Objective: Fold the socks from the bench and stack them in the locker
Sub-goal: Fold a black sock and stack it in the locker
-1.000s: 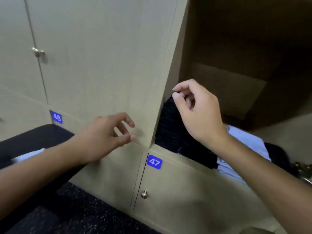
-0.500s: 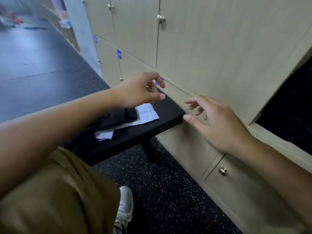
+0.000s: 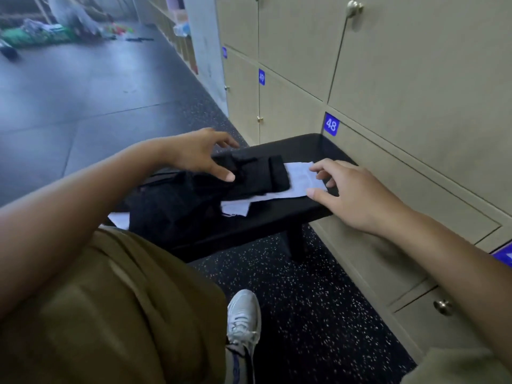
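A black bench (image 3: 277,217) stands against the lockers. On it lie black socks (image 3: 260,176) overlapping a white sock (image 3: 297,180), with another white piece (image 3: 235,207) below them. My left hand (image 3: 198,155) reaches over the left end of the black socks, fingers spread, thumb touching the dark fabric. My right hand (image 3: 352,192) hovers with straight fingers at the right end of the white sock, fingertips touching it. Neither hand holds anything. The open locker is out of view.
A heap of dark cloth (image 3: 171,209) fills the bench's near left part. Closed beige lockers (image 3: 401,79) with blue tag 48 (image 3: 331,124) line the right side. My leg and white shoe (image 3: 243,317) are below on speckled black floor. Clutter lies far left.
My view swung from the open locker left to the bench. Both hands left the locker and came down over the socks on the bench, the right one reaching the white sock.
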The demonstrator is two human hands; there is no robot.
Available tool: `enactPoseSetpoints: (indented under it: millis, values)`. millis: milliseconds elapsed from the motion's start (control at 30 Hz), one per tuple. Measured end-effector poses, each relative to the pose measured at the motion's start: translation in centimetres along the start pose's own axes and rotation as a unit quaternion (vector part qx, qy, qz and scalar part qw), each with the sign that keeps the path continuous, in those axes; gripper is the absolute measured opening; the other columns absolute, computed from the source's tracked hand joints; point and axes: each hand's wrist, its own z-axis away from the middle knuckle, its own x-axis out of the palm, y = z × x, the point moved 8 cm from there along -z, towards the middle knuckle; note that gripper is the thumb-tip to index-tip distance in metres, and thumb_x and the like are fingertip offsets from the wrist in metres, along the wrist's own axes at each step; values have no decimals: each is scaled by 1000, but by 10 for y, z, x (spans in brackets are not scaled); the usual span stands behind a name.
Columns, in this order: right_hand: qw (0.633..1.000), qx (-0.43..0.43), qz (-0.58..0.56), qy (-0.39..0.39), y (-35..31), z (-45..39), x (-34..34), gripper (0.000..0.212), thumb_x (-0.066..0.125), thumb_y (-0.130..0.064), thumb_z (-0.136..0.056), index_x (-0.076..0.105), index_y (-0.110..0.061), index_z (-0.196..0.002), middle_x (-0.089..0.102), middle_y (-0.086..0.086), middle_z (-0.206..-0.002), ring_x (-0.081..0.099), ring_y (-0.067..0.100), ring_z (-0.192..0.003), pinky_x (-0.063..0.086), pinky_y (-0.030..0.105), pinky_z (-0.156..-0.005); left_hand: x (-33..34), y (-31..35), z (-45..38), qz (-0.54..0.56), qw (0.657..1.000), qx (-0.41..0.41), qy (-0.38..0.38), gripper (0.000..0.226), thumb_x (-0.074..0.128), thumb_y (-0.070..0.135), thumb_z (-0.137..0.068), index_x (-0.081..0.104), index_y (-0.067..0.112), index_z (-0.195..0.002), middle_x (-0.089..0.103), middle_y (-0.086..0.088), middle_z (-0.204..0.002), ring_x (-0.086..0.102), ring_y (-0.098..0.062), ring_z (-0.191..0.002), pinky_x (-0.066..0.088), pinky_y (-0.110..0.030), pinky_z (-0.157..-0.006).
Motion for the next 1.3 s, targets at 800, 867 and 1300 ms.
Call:
enactPoseSetpoints:
  millis: [800,867,1300]
  values:
    - [999,-17,-35,-27,-36,-54,62,37,62,-42,-98,56,-30,-132,59,-14,-114,58,9,-100,53,40,-92,20,-35,-13,-60,991,-4,120,63,73,50,-78,46,34,-133,63,0,-117,60,-29,-106,47,-37,-84]
    - [999,-15,-48,-16,-34,-55,59,34,63,-39,-97,58,-29,-130,60,-13,-112,60,10,-98,52,39,-91,15,-33,-10,-56,989,-5,137,51,72,45,-78,51,32,-123,66,1,-107,61,-30,-100,50,-39,-82]
    - [979,6,-194,67,-42,-53,35,20,66,-27,-96,68,-22,-115,70,-15,-97,62,-3,-91,46,7,-77,-35,-45,13,382,883,1,274,16,75,14,-90,66,12,-104,59,7,-74,55,-4,-62,48,-16,-61]
